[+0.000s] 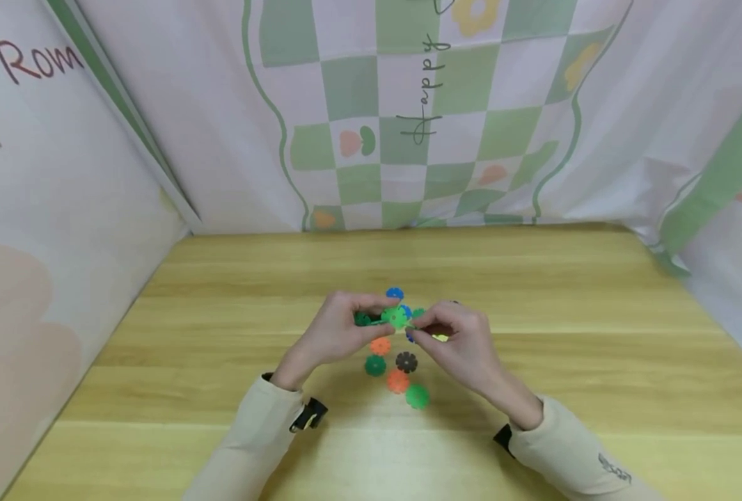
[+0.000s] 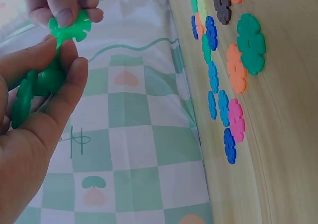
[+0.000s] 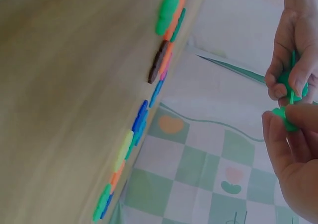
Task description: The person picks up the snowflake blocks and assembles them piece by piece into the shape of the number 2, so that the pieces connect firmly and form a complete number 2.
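Observation:
In the head view both hands meet above the table, over a group of notched snowflake discs. My left hand [image 1: 340, 327] grips joined green snowflake discs [image 1: 395, 317] between thumb and fingers. One darker green disc [image 2: 23, 100] sticks out at the near side of that hand in the left wrist view. Between thumb and fingertips my right hand [image 1: 461, 341] pinches a bright green disc [image 2: 72, 29]. It touches or nearly touches the left hand's piece; whether their notches are interlocked I cannot tell. Fingers hide part of the joined discs.
Loose discs lie flat on the wooden table [image 1: 220, 390] beneath and in front of the hands: orange [image 1: 399, 381], black [image 1: 406, 362], bright green [image 1: 417, 396], dark green [image 1: 375, 365], pink [image 2: 237, 120] and several blue ones. A patterned curtain [image 1: 402, 139] hangs behind the table.

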`<state>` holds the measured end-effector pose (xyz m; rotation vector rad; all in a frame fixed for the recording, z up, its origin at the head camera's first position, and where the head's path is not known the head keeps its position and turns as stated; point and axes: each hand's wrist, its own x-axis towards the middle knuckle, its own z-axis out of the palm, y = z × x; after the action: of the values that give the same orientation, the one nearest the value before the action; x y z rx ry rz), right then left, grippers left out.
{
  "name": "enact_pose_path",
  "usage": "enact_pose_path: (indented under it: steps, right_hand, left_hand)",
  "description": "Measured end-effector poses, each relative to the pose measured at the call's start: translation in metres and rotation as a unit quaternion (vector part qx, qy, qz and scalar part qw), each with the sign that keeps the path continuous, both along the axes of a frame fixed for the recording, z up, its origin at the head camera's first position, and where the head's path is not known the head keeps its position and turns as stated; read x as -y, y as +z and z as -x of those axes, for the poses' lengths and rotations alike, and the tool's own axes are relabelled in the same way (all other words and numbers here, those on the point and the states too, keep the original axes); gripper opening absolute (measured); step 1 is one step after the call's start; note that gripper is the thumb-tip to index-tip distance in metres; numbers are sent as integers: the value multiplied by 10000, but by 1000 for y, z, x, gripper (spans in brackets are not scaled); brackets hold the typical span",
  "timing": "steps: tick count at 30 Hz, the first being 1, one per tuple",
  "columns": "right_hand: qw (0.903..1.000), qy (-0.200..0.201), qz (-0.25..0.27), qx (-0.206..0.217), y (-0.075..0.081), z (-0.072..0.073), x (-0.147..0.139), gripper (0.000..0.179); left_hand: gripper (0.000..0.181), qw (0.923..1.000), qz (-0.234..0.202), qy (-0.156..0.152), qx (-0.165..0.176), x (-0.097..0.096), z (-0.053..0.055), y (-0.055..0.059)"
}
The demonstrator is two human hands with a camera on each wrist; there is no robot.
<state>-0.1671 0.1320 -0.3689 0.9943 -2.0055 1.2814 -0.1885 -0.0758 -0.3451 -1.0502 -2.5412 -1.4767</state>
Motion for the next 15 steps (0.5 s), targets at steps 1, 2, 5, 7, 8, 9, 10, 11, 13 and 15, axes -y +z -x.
enact_pose_path:
  steps: [1, 2, 5, 7, 8, 9, 10, 11, 13, 15]
  right_hand:
    - [10000, -10, 20, -83, 1, 1, 0, 23]
    - [9998, -25, 39, -173, 1, 1, 1, 17]
    - [9992, 2, 105, -398, 1, 3, 2, 12]
    - [9988, 25, 127, -481, 1, 3, 2, 22]
    - [9986, 25, 144, -513, 1, 3, 3, 22]
    - [9985, 25, 160, -522, 2, 2, 3, 18]
    - [9985, 5, 171, -527, 2, 2, 3, 12]
    - [9984, -9, 180, -527, 2, 2, 3, 8]
    - [9984, -12, 183, -541, 2, 1, 3, 17]
    - [9981, 18, 128, -598, 1, 2, 3, 24]
  left_hand:
    - [35, 10000, -19, -5, -37, 0, 0, 1]
    - [35, 10000, -47, -5, -61, 0, 1, 2]
    - [34, 9998, -114, -45, -151, -1, 1, 3]
    - [33, 9996, -154, -35, -218, -2, 0, 3]
    - [33, 9996, -158, -27, -250, -3, 0, 3]
    - [33, 9994, -156, -30, -293, -4, -1, 3]
    - [34, 9994, -139, -26, -324, -5, -1, 2]
    - [34, 9993, -105, -10, -364, -5, -2, 2]
    - [35, 9991, -31, -13, -424, -6, -3, 2]
    - [37, 9988, 55, -61, -482, -6, -4, 2]
